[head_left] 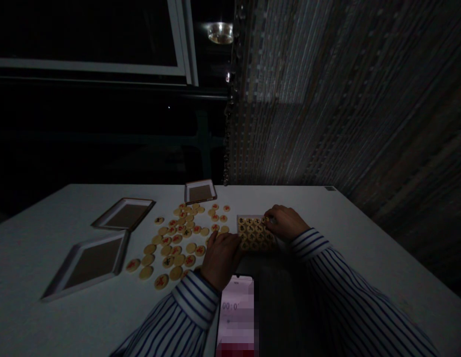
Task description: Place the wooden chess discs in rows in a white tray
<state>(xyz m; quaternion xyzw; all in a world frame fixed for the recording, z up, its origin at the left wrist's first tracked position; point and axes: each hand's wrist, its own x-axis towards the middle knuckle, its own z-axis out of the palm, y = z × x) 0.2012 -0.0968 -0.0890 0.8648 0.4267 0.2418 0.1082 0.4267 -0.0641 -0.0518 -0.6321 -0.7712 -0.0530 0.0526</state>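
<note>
A shallow box [249, 247] holds rows of round Chinese chess pieces with black characters facing up. My right hand [288, 221] is at its far right corner, the fingertips closed on a Chinese chess piece [265, 219] in the top row. Beside the box's left edge, my left hand [222, 255] is back up with bent fingers; what lies under the fingertips is hidden. To the left, many loose pieces [176, 239] are scattered on the white table [104, 317], some showing red characters, a few black, others blank side up.
Three shallow open trays or lids stand around the loose pieces: one at the back [201, 192], one at the left [124, 214], one nearer me [91, 263]. A phone [236, 312] with a lit timer lies before me. A string curtain [290, 99] hangs behind the table's right side.
</note>
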